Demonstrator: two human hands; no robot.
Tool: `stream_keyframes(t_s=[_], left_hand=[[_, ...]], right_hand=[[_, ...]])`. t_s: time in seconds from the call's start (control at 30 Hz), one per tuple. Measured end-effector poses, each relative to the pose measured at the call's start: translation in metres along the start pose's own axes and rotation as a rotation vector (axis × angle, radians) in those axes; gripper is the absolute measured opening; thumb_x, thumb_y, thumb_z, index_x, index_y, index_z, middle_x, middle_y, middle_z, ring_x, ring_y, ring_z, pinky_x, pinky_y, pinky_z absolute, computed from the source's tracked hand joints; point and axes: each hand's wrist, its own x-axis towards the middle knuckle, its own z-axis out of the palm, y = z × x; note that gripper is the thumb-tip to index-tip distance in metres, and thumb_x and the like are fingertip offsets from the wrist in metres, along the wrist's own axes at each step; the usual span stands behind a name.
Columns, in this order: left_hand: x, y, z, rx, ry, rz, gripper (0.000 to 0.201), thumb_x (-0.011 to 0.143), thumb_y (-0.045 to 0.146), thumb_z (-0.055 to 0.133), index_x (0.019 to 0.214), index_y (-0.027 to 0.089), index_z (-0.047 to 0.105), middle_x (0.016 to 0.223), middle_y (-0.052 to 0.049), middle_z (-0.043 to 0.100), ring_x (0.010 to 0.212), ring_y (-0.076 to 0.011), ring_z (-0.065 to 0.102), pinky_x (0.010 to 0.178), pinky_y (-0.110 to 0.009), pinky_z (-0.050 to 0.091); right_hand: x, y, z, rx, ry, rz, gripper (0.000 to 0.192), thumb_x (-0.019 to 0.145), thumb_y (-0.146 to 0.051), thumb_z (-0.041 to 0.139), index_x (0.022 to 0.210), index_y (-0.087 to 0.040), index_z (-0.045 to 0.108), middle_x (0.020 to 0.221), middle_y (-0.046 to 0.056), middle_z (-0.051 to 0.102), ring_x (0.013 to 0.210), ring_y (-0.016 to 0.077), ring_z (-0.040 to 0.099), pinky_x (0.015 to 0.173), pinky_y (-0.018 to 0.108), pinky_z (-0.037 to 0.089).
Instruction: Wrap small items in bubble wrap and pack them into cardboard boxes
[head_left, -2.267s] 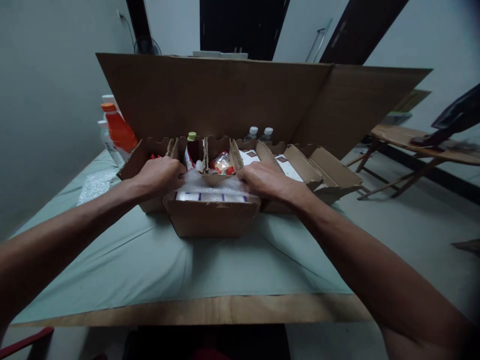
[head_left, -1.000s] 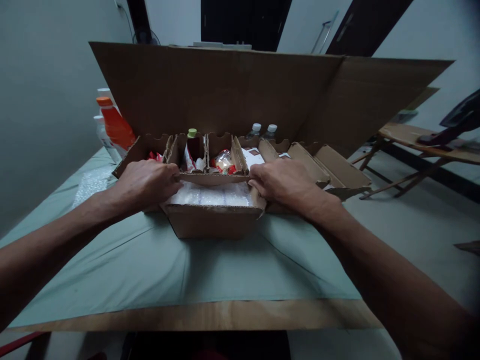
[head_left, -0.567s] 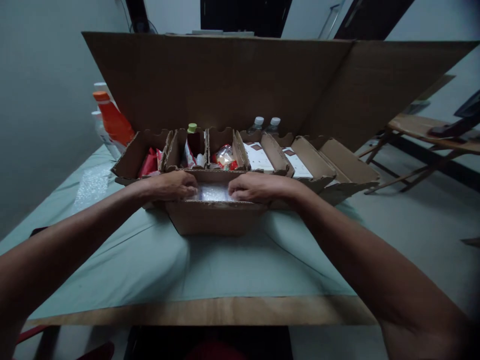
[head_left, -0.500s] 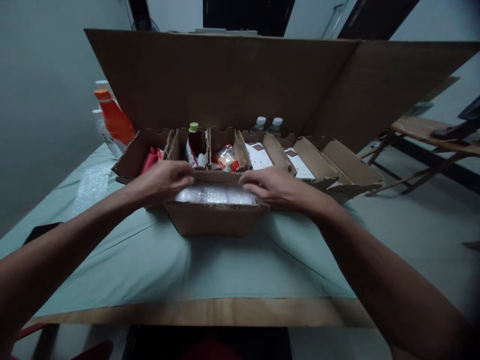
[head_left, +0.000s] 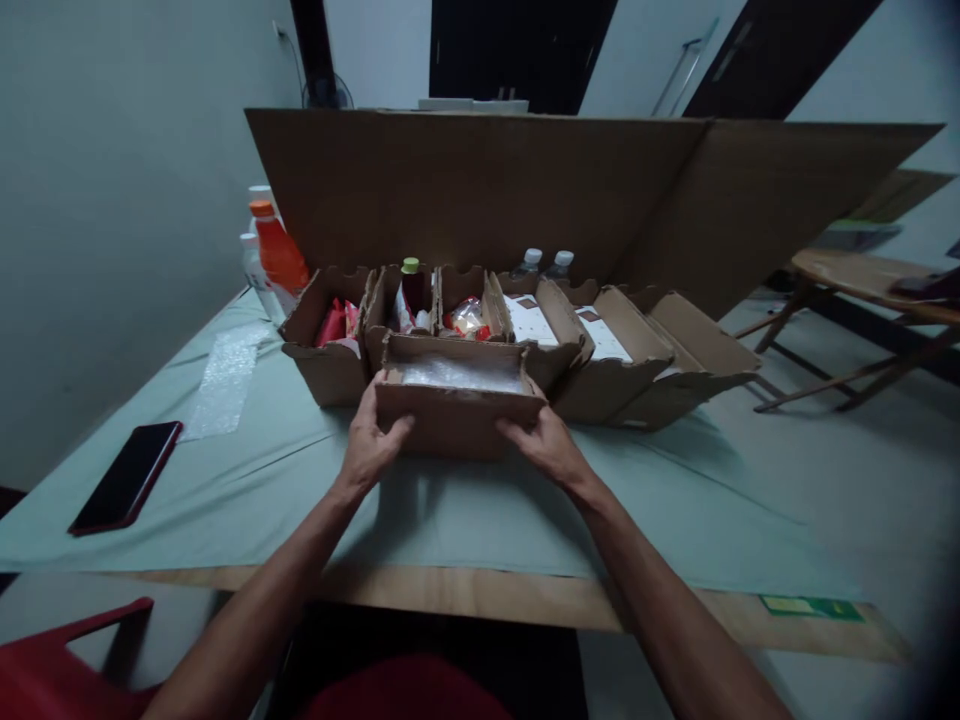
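Between my two hands is an open cardboard box, close to the middle of the cloth-covered table. Clear, shiny plastic wrap shows just inside its top. My left hand grips the box's left end, thumb on the front face. At the right end my right hand holds it the same way. Behind stands a row of cardboard bins: one with red packets, one with a dark bottle with a green cap, one with wrapped snacks, and two with white boxes.
A tall cardboard panel rises behind the bins. Left of them stand an orange bottle and clear bottles. Bubble wrap and a phone lie on the left. A wooden chair is off to the right.
Both hands have moved from the top edges of the box down to its ends and now clasp it. The view has shifted, bringing the whole phone into sight.
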Motion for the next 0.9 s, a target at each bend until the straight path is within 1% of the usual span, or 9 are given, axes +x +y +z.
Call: stream_keyframes(t_s=[0.13,0.23,0.3,0.4,0.47,0.53,0.67,0.77,0.9], left_hand=[[-0.055,0.011,-0.004,-0.026,0.011,-0.022,0.084,0.086,0.038,0.065,0.157,0.029,0.021,0.164,-0.009,0.035,0.149,-0.0268,0.039,0.122,-0.043,0.036],[-0.107,0.009,-0.029,0.031,0.094,-0.12,0.086,0.085,0.044,0.067,0.157,0.036,0.019,0.164,-0.006,0.035,0.147,-0.0307,0.042,0.12,-0.047,0.04],[-0.121,0.008,-0.049,0.051,0.203,-0.204,0.088,0.084,0.048,0.067,0.156,0.04,0.019,0.164,-0.005,0.034,0.143,-0.0327,0.047,0.116,-0.048,0.046],[-0.099,0.017,-0.059,0.045,0.244,-0.209,0.093,0.081,0.046,0.071,0.156,0.038,0.018,0.157,-0.008,0.045,0.138,-0.0316,0.052,0.114,-0.047,0.048],[-0.072,0.028,-0.046,-0.003,0.188,-0.104,0.093,0.082,0.038,0.07,0.157,0.029,0.017,0.15,-0.012,0.052,0.139,-0.0291,0.052,0.116,-0.046,0.045],[-0.052,0.036,-0.024,-0.047,0.104,-0.012,0.093,0.083,0.032,0.068,0.157,0.027,0.012,0.153,-0.013,0.05,0.143,-0.0266,0.048,0.117,-0.044,0.043],[-0.06,0.032,0.0,-0.1,-0.004,-0.045,0.097,0.084,0.029,0.067,0.158,0.03,0.004,0.157,-0.012,0.046,0.143,-0.0253,0.048,0.117,-0.041,0.043],[-0.089,0.014,-0.024,0.011,0.013,-0.168,0.099,0.085,0.032,0.068,0.159,0.033,0.002,0.152,-0.012,0.052,0.139,-0.0278,0.053,0.115,-0.044,0.045],[-0.124,-0.004,-0.087,0.249,0.044,-0.225,0.1,0.078,0.037,0.077,0.157,0.036,0.016,0.149,-0.011,0.053,0.137,-0.0331,0.054,0.112,-0.049,0.048]], right_hand=[[-0.057,0.005,-0.008,-0.041,0.074,-0.002,0.089,0.082,-0.051,0.069,0.158,-0.023,0.033,0.162,0.013,0.039,0.149,0.0335,0.037,0.122,0.054,0.03],[-0.095,-0.009,0.002,-0.046,0.046,0.023,0.091,0.082,-0.049,0.07,0.16,-0.027,0.029,0.16,0.012,0.042,0.146,0.0346,0.042,0.119,0.053,0.037],[-0.099,-0.027,0.015,-0.036,-0.017,0.025,0.09,0.083,-0.049,0.07,0.16,-0.027,0.029,0.159,0.011,0.044,0.145,0.0355,0.044,0.118,0.054,0.039],[-0.076,-0.047,0.022,-0.012,-0.067,0.031,0.083,0.085,-0.047,0.066,0.158,-0.024,0.035,0.153,0.012,0.052,0.143,0.0354,0.046,0.119,0.05,0.038],[-0.062,-0.048,0.012,0.009,-0.027,0.055,0.078,0.086,-0.046,0.062,0.156,-0.022,0.037,0.148,0.013,0.057,0.141,0.0362,0.048,0.118,0.051,0.039],[-0.06,-0.041,-0.005,0.006,0.064,0.078,0.08,0.084,-0.048,0.061,0.156,-0.024,0.036,0.147,0.013,0.058,0.14,0.0402,0.048,0.117,0.058,0.038],[-0.083,-0.02,-0.021,-0.071,0.177,0.108,0.085,0.081,-0.053,0.064,0.158,-0.041,0.029,0.154,0.006,0.05,0.141,0.042,0.046,0.116,0.059,0.039],[-0.085,-0.022,0.005,-0.041,0.072,0.087,0.084,0.082,-0.05,0.063,0.157,-0.051,0.024,0.158,-0.002,0.046,0.144,0.0381,0.043,0.116,0.054,0.042],[-0.043,-0.055,0.076,0.051,-0.221,-0.054,0.088,0.085,-0.041,0.063,0.161,-0.037,0.019,0.165,0.003,0.035,0.15,0.0309,0.035,0.123,0.048,0.032]])
